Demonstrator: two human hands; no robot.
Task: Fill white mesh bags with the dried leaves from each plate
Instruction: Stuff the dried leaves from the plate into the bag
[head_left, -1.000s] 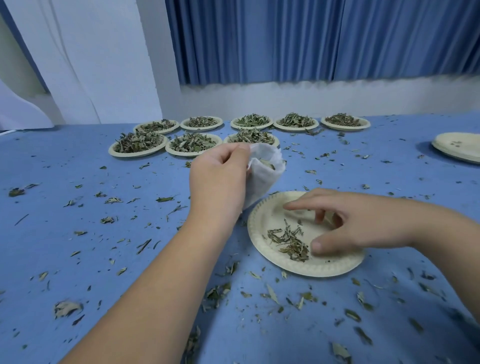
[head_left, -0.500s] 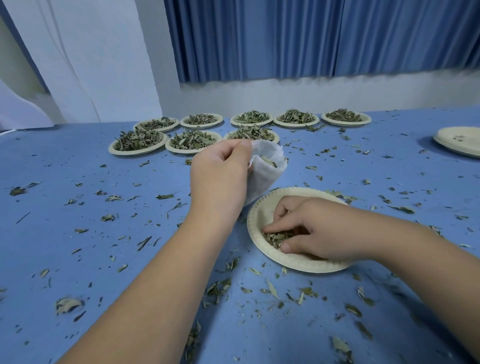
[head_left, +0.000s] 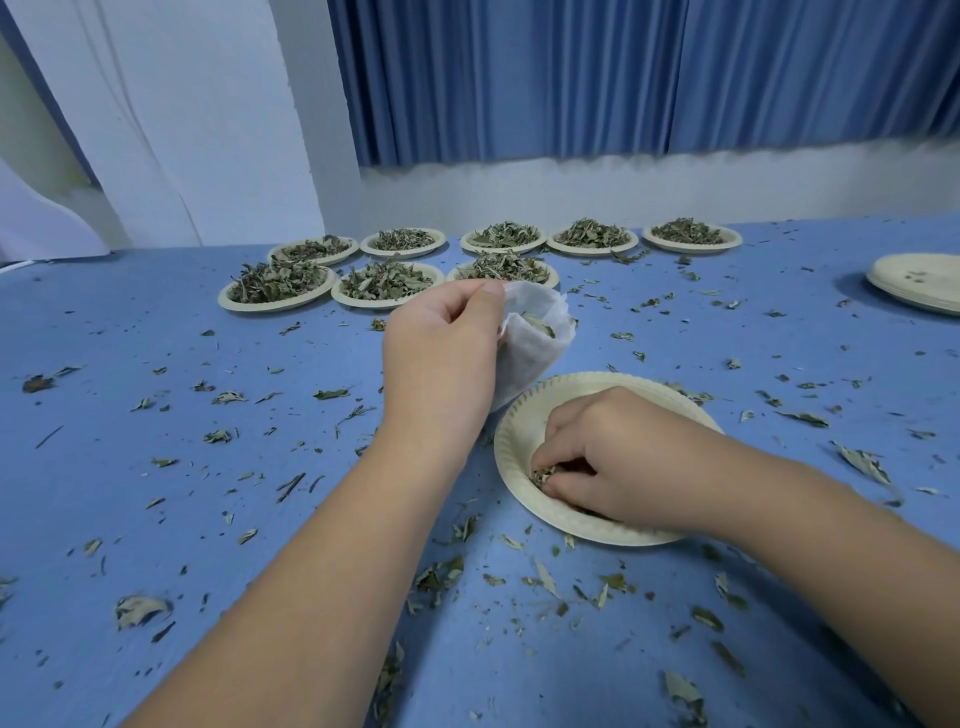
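Toward table's (head_left: 156, 519) near edge, our left hand (head_left: 441, 353) pinching white mesh bag (head_left: 535, 358), our right hand (head_left: 623, 457) clutching dried leaves (head_left: 543, 475) on plate (head_left: 524, 415).

Open tabletop (head_left: 156, 519) left of near plate (head_left: 597, 382); full plates (head_left: 270, 305) line far side; stack (head_left: 919, 283) far right.

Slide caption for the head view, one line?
Left hand holds a white mesh bag open while right hand gathers dried leaves from a paper plate.

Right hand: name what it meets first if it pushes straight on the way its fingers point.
The right hand touches dried leaves now; beyond them, probably the paper plate's left rim.
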